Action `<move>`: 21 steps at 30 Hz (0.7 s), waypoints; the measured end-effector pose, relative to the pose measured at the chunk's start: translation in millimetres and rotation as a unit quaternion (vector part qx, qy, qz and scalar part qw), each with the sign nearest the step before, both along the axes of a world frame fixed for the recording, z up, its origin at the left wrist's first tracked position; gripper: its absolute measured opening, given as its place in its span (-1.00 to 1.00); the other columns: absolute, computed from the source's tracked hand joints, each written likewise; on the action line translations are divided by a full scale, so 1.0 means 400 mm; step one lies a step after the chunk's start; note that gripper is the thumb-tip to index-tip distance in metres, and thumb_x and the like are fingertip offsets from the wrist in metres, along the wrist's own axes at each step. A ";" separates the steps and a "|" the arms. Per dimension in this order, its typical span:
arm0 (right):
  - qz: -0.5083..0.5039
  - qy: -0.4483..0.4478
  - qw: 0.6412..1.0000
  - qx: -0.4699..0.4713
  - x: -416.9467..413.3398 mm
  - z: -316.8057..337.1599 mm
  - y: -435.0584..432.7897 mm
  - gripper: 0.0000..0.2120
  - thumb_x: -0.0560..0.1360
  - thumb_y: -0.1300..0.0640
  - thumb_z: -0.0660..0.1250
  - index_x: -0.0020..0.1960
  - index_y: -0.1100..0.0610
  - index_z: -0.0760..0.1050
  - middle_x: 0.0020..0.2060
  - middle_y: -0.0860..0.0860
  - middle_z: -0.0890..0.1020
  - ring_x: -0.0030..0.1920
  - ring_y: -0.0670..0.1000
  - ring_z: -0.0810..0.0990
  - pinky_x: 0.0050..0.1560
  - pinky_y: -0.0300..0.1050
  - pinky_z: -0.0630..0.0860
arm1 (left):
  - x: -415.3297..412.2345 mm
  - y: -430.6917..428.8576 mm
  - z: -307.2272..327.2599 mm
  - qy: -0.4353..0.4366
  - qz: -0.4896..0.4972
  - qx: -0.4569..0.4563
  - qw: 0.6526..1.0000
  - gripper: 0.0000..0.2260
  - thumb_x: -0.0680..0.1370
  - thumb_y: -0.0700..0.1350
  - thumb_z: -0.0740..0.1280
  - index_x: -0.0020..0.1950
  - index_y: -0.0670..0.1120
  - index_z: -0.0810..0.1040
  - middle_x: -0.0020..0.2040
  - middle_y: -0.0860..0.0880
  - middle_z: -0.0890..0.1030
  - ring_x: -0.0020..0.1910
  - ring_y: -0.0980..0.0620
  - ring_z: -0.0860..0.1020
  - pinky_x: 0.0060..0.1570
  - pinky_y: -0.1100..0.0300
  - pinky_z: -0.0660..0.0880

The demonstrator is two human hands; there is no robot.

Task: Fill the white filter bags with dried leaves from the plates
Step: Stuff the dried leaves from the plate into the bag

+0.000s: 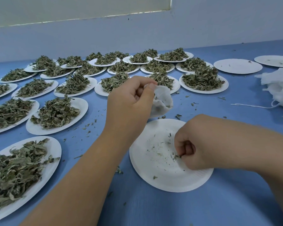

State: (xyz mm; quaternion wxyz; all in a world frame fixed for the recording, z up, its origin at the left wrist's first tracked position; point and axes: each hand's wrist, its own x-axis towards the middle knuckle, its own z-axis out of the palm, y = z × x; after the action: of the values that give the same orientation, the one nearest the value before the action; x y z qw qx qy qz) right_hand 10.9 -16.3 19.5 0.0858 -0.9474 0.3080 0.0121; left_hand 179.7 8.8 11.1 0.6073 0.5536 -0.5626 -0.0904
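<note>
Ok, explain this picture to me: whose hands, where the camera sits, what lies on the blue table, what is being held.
No machine here: a person works bare-handed, filmed by one camera worn on the head, looking down. The left hand pinches a small white fabric filter bag. The right hand pinches dried green leaf crumbs off a nearly bare round white paper plate. On the blue table stand many leaf-heaped paper plates; spare white bags lie at the right.
</note>
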 end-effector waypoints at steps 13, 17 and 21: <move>0.024 -0.297 0.938 0.179 -0.010 0.048 -0.031 -0.84 0.34 0.24 0.41 -0.30 -0.01 0.57 -0.43 -0.11 0.59 -0.42 -0.18 0.48 -0.33 -0.33 0.45 | 0.000 0.005 0.004 -0.011 0.015 -0.004 1.000 -0.75 0.56 -0.18 0.33 -0.20 0.17 0.56 -0.39 0.04 0.49 -0.43 0.20 0.39 -0.43 0.44 0.30; -0.018 -0.411 0.904 0.116 0.012 0.087 -0.045 -0.84 0.34 0.24 0.40 -0.34 0.00 0.58 -0.50 -0.17 0.53 -0.47 -0.21 0.42 -0.40 -0.42 0.36 | 0.002 0.006 0.011 0.051 -0.006 0.005 0.999 -0.77 0.55 -0.19 0.35 -0.21 0.13 0.60 -0.43 0.07 0.48 -0.47 0.21 0.37 -0.47 0.40 0.33; -0.037 -0.353 0.935 0.021 0.048 0.129 -0.063 -0.83 0.36 0.21 0.43 -0.33 -0.03 0.61 -0.51 -0.20 0.55 -0.49 -0.19 0.45 -0.48 -0.47 0.31 | 0.001 0.007 0.016 0.085 -0.018 0.010 0.996 -0.81 0.55 -0.18 0.35 -0.19 0.07 0.64 -0.47 0.13 0.45 -0.48 0.20 0.35 -0.47 0.38 0.32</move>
State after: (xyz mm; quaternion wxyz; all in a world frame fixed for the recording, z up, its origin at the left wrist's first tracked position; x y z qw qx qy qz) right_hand 30.0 -41.3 71.1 0.2090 -0.8767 0.2927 -0.3195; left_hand 180.2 11.7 17.6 0.6454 0.5399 -0.5179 -0.1540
